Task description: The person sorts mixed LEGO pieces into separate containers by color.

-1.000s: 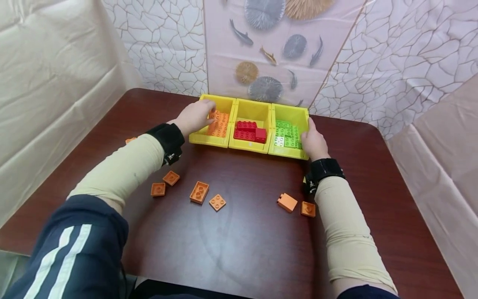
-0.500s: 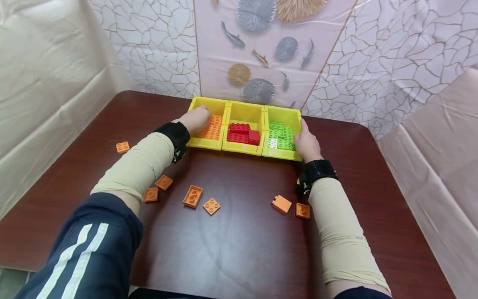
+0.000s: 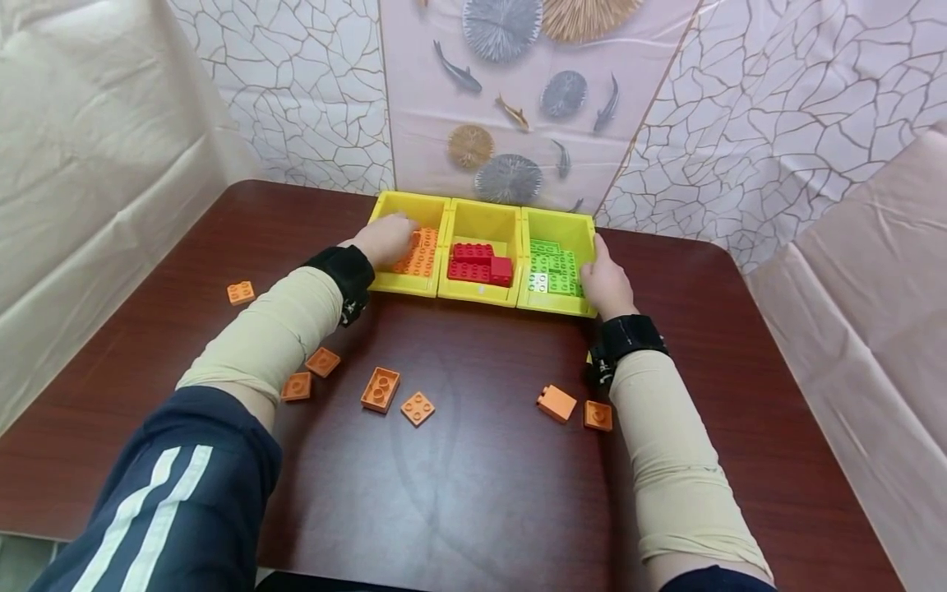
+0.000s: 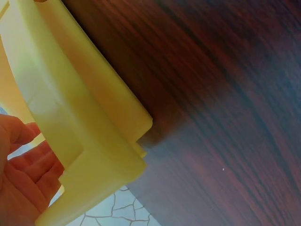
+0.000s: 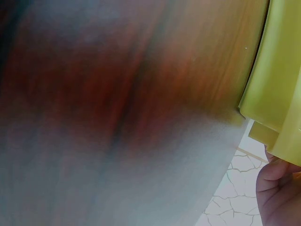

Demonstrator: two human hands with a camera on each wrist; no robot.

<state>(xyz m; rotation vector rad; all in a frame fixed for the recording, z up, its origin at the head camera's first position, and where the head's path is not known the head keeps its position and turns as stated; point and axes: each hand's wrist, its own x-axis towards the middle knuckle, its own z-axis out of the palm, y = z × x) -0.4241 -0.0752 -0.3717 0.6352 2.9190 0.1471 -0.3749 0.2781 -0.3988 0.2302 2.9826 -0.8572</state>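
Note:
Three yellow bins (image 3: 479,295) stand side by side at the back of the table in the head view. My left hand (image 3: 388,238) grips the left bin's outer wall, its fingertips partly hidden; the left wrist view shows curled fingers (image 4: 40,172) behind the bin's edge. At the other end my right hand (image 3: 608,284) holds the right bin's outer wall, with the thumb along its rim. Orange toy bricks (image 3: 422,256) lie in the left bin. Red bricks (image 3: 473,270) fill part of the middle one, and green bricks (image 3: 560,271) with a white brick (image 3: 538,282) the right.
Loose orange bricks lie on the brown table (image 3: 473,493): a studded one (image 3: 240,293) at far left, a larger upturned one (image 3: 381,390) near the middle, and a side-lying one (image 3: 556,403) at right. Something yellow is partly hidden beside the right wrist. A patterned backdrop (image 3: 510,123) rises behind the bins.
My left hand has gone from above the orange bricks to the left bin's outer wall, its fingers now curled. The right hand keeps its hold. The head view has shifted slightly.

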